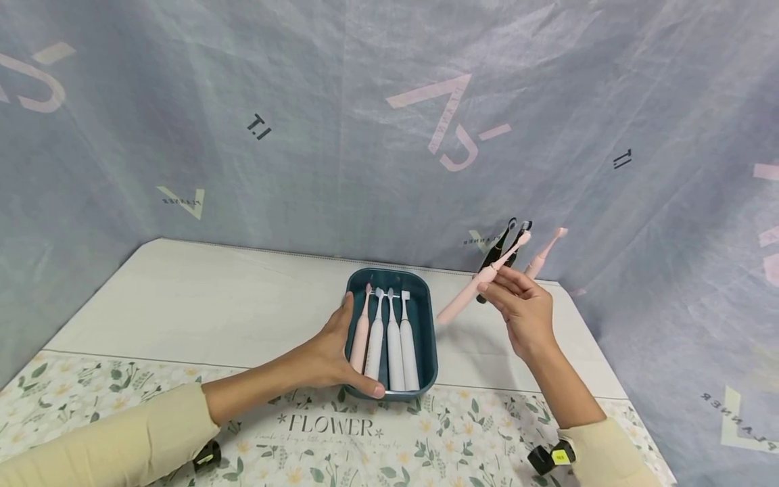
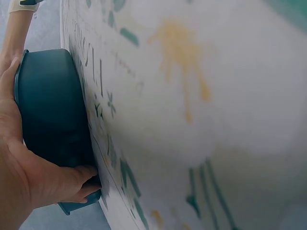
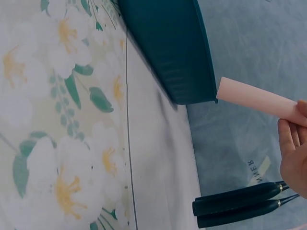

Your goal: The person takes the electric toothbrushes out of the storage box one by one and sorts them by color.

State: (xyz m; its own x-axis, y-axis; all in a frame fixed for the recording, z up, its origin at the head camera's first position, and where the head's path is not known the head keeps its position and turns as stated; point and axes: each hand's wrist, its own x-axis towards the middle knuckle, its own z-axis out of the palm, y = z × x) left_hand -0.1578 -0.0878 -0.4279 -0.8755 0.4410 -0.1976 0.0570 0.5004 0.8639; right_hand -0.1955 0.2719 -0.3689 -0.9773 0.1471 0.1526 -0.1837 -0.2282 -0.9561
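Observation:
My left hand (image 1: 331, 355) grips the left side of a dark teal bin (image 1: 429, 338), its thumb over the front rim; the left wrist view shows its fingers against the bin's outer wall. Inside lie a pink electric toothbrush (image 1: 361, 338) and several white electric toothbrushes (image 1: 394, 352), heads toward the back. Right of the bin, my right hand (image 1: 528, 316) pinches another pink electric toothbrush (image 1: 465, 299) in the air. It tilts, head up to the right, and its handle end points toward the bin.
Two black electric toothbrushes (image 3: 240, 199) stand upright on the table behind my right hand. Beside them is a pink toothbrush (image 1: 537, 264), partly hidden by that hand. A floral cloth (image 1: 328, 453) covers the table's front. Grey-blue fabric (image 1: 304, 135) hangs behind and at the sides.

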